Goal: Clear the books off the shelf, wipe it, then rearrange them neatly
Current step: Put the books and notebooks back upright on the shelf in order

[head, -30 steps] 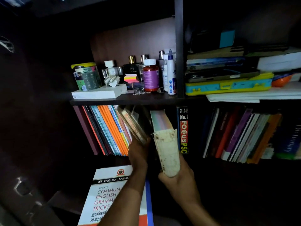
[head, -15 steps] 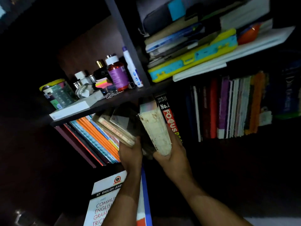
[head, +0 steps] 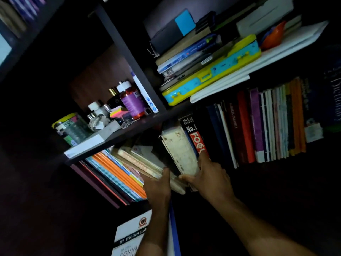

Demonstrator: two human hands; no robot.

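Observation:
A thick book with a stained white spine (head: pixel 180 151) stands in the lower shelf compartment, next to a black "No.1 Focus" book (head: pixel 193 134). My right hand (head: pixel 210 177) grips its lower end, fingers against the Focus book. My left hand (head: pixel 157 186) holds a few leaning beige books (head: pixel 142 159) from below. To their left lean thin orange, blue and maroon notebooks (head: pixel 114 174). More upright books (head: pixel 265 124) fill the compartment to the right. The view is tilted and dim.
The dark shelf board (head: pixel 129 133) above carries bottles (head: pixel 132 100), a jar (head: pixel 71 126) and a flat white box (head: pixel 86 143). Upper right holds a yellow-blue case (head: pixel 212 72) under stacked books. A white grammar book (head: pixel 131 235) lies below my left arm.
The view has tilted and moved closer. My right hand has pushed the white-spined book deeper into the shelf and more upright beside the Focus book. My left hand stays under the leaning books.

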